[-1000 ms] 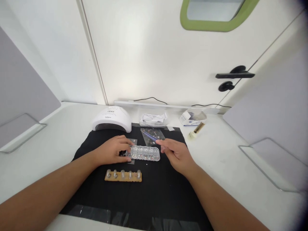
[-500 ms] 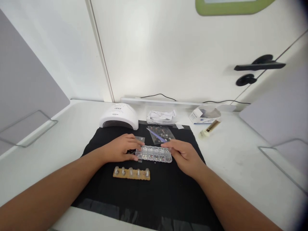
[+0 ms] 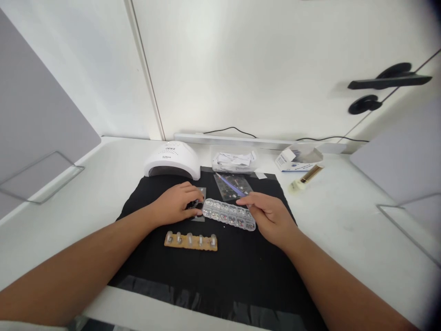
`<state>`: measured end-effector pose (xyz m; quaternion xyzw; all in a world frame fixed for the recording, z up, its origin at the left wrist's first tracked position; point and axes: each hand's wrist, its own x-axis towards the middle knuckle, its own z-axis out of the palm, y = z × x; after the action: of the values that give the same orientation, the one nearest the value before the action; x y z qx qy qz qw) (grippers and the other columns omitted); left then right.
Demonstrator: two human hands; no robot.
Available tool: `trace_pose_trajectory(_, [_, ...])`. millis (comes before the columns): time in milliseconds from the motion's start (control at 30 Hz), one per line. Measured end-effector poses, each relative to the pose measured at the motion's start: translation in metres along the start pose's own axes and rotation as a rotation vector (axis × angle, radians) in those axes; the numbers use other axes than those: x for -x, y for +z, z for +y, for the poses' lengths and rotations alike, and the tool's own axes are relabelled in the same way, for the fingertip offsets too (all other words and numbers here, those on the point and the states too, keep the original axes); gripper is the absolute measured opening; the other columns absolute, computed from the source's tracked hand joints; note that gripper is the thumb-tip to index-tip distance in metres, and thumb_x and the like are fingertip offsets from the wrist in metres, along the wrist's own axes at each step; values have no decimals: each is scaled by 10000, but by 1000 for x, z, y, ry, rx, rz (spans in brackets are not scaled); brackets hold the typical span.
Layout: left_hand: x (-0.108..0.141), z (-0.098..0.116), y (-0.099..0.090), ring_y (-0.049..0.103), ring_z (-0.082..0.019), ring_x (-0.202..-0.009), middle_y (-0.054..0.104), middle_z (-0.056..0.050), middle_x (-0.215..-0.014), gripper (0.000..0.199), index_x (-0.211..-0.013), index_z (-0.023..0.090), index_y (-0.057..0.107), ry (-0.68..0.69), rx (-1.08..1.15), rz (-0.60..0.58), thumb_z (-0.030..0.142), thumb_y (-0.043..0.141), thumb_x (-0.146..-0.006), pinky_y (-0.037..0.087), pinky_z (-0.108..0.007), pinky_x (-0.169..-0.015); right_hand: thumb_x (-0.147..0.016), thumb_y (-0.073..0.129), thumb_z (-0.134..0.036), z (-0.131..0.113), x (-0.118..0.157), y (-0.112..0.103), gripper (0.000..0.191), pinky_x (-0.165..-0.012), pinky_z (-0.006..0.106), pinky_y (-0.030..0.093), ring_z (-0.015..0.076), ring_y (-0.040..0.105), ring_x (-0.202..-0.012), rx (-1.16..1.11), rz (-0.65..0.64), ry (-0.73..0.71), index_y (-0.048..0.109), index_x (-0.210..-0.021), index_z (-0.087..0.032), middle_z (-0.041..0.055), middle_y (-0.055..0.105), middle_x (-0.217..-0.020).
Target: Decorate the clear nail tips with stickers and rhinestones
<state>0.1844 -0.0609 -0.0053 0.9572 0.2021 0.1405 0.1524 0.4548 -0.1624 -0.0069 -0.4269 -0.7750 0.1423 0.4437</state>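
Note:
My left hand [image 3: 179, 202] rests at the left end of a clear compartment case [image 3: 228, 215] filled with small bits, its fingers apart near a small clear sheet [image 3: 199, 214] on the black cloth [image 3: 220, 271]. In my right hand [image 3: 270, 218] are purple tweezers [image 3: 231, 185], held between thumb and fingers, tips pointing up and left over a clear bag of small pieces [image 3: 225, 191]. That hand is beside the case's right end and covers part of it. Nearer to me lies a yellow strip [image 3: 190, 242] bearing several clear nail tips.
Behind the cloth stand a white dome lamp [image 3: 172, 161], a clear tray of papers [image 3: 234, 161] and an open white box [image 3: 299, 158]. A gold-capped bottle [image 3: 306, 178] lies at the right on the white table [image 3: 344, 216]. A black cable runs along the back.
The compartment case has turned, its right end now nearer me, and has shifted slightly right. My left fingers have come off its top. The camera view has tilted a little.

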Motion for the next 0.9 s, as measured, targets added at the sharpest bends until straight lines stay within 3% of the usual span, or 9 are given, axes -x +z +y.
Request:
trace_pose_trajectory(100, [0, -1, 0, 565, -229, -1041, 674, -85, -1145, 207, -941, 171, 669, 2, -7, -11, 368, 629, -892, 465, -381, -921, -911, 433, -94, 0, 0, 0, 292, -658, 279, 485, 173, 621, -713, 11, 14, 17, 696, -962, -209, 26, 656, -829])
trace_pose_trajectory(300, [2, 2, -10, 550, -235, -1091, 649, -88, -1204, 256, -1055, 175, 670, 29, -62, -92, 369, 619, -896, 429, -392, -969, -905, 432, -118, -1, -3, -1, 286, -551, 263, 429, 156, 552, -587, 18, 44, 36, 704, -952, -194, 8, 573, -694])
trace_pose_trajectory(400, [4, 7, -20, 567, -240, -1047, 660, -79, -1160, 284, -1084, 192, 662, 5, -150, -137, 403, 597, -905, 408, -409, -946, -905, 424, -109, 2, -2, -1, 300, -563, 262, 432, 153, 555, -597, 31, 40, 51, 707, -968, -189, 9, 581, -711])
trace_pose_trajectory(533, [8, 6, -32, 563, -244, -1027, 658, -81, -1140, 339, -1100, 200, 660, -38, -228, -100, 464, 531, -931, 393, -407, -913, -908, 416, -116, 7, -1, -3, 312, -627, 282, 466, 172, 594, -671, 74, 18, 91, 710, -977, -194, 25, 623, -780])
trace_pose_trajectory(633, [15, -1, -37, 528, -281, -1118, 603, -105, -1270, 505, -1233, 194, 607, -140, -247, -111, 557, 558, -885, 386, -432, -960, -908, 419, -125, 9, 0, -4, 308, -652, 293, 480, 180, 606, -689, 86, 6, 105, 712, -970, -194, 30, 637, -799])
trace_pose_trajectory(767, [25, -8, -35, 420, -365, -1267, 450, -135, -1468, 835, -1444, 229, 437, -269, -256, -215, 668, 639, -763, 337, -510, -1039, -892, 430, -132, 12, -1, -5, 300, -655, 298, 487, 189, 617, -701, 90, 17, 115, 711, -970, -198, 30, 641, -799])
trace_pose_trajectory(900, [25, -6, -33, 422, -355, -1244, 458, -107, -1452, 833, -1439, 285, 450, -287, -243, -244, 650, 684, -728, 349, -493, -1036, -871, 438, -142, 15, -2, -8, 293, -665, 308, 496, 191, 617, -683, 127, 27, 136, 714, -952, -199, 28, 641, -787])
